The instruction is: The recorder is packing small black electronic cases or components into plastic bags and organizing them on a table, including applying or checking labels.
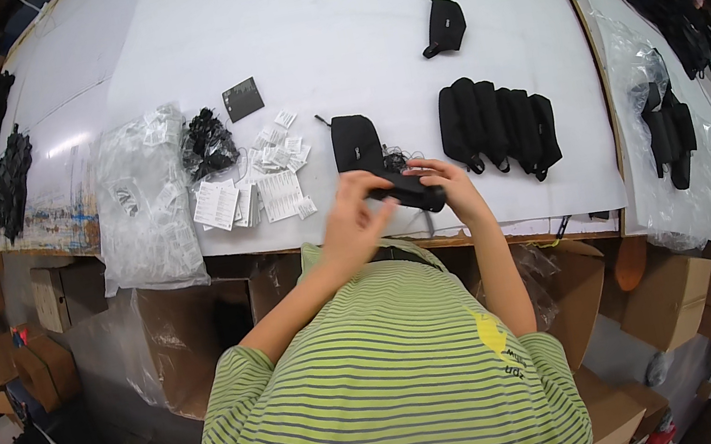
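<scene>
A small black zip pouch [410,192] is held between my two hands just over the table's near edge. My left hand [354,222] has its fingers curled on the left end of it. My right hand [456,189] grips the right end, with the fingers partly hidden. Right behind my hands lies another black pouch [354,139], a short tab at its upper corner. A tangle of thin black cords [396,161] rests beside that one. To the right, several black pouches [496,126] are lined up side by side, and a single pouch [445,25] lies farther back.
Left of my hands are printed white cards [219,205], small white packets [281,151], a black bundle [207,144] and a dark square card [243,99]. A clear plastic bag [146,211] hangs over the white table's [321,28] front edge. Cardboard boxes [664,301] stand below.
</scene>
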Demonstrator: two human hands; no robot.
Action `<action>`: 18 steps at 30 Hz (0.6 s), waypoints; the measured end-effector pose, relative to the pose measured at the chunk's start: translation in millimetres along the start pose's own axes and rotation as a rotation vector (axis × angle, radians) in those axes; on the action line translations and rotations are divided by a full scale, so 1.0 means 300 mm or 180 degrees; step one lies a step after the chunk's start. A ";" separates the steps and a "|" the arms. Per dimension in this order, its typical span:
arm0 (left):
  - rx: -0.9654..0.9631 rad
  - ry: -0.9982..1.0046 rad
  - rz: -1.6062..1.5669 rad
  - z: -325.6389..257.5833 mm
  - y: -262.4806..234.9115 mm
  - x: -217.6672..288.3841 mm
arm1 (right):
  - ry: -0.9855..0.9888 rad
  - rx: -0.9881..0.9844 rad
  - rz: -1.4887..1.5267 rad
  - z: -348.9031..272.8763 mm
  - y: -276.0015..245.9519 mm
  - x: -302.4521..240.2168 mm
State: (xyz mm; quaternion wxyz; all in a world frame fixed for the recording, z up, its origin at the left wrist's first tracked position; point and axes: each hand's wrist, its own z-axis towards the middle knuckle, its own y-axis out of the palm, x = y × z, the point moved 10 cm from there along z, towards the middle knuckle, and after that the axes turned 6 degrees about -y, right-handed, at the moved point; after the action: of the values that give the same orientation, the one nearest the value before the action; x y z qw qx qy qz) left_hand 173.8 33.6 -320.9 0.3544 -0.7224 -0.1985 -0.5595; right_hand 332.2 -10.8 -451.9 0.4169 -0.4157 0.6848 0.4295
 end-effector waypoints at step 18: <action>0.0724 0.1823 0.1765 -0.046 -0.118 0.139 | -0.0590 0.0221 0.1145 -0.209 0.179 -0.297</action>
State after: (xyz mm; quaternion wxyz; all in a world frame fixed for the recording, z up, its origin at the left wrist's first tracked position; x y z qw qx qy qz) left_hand 152.7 42.7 -269.4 0.6101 -0.5200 0.0497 -0.5957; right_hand 296.4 -35.1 -338.4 0.4088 -0.2308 0.7211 0.5096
